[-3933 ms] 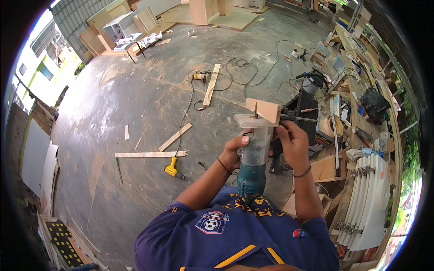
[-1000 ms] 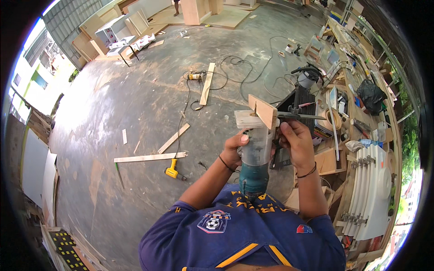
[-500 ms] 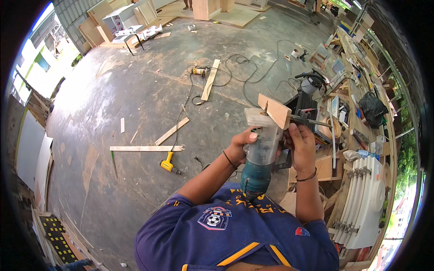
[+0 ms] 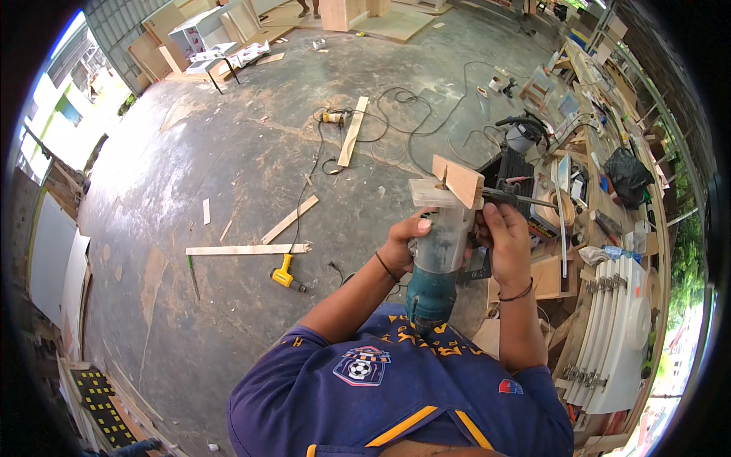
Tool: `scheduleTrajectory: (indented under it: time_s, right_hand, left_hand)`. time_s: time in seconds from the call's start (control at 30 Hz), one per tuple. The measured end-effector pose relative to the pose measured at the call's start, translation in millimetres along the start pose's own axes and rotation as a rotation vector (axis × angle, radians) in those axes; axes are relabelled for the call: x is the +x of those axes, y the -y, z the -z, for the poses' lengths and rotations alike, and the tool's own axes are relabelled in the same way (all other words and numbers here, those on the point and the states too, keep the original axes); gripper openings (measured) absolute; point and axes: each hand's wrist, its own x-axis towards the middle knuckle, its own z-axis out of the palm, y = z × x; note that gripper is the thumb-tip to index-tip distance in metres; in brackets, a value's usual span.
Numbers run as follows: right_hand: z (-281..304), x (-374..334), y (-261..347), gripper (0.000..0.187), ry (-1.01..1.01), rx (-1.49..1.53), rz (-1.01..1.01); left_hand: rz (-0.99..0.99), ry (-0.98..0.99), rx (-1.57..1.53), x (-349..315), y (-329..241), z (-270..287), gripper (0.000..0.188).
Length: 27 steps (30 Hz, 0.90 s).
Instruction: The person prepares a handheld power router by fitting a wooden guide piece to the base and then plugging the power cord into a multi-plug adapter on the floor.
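Teal and grey, the power tool (image 4: 435,263) stands almost upright in front of the person's chest, its long axis running from the teal motor end near the shirt up to the pale flat base at the far end. Fingers of the left hand (image 4: 403,242) are curled tight round the grey body just under that base, thumb toward the far side, wrist bent, forearm rising from the lower left. Fingers of the right hand (image 4: 504,240) are pinched closed on a thin metal wrench (image 4: 518,199), which lies level and points to the right, its inner end at the tool's head. A small wooden block (image 4: 459,180) sits tilted on the base. Both elbows are bent, both wrists banded. On the concrete floor (image 4: 228,167) to the left lie a long wooden strip (image 4: 245,249) and a yellow drill (image 4: 286,274); a cluttered workbench (image 4: 601,221) runs along the right.
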Motion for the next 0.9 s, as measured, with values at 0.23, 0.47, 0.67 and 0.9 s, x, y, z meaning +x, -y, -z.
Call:
scheduleTrajectory:
  time_s: [0.23,0.47,0.67,0.9]
  right_hand:
    - [-5.5,1.4,-0.8,0.026,0.048,0.228,-0.037]
    - [-3.3,2.6,-11.8,0.029,-0.003,0.067,0.059]
    - [-1.2,3.8,-17.7,0.03,-0.056,-0.037,0.079]
    - [-23.0,-1.2,-5.2,0.032,-0.195,-0.077,0.113]
  left_hand:
    - [-0.009,-0.02,-0.036,-0.1,0.4,-3.7,0.078]
    - [0.044,-0.034,0.053,0.7,1.8,-1.0,0.085]
    - [-0.003,-0.065,0.076,2.9,0.3,-7.4,0.087]
    - [-0.008,-0.138,0.185,0.9,1.6,-4.1,0.089]
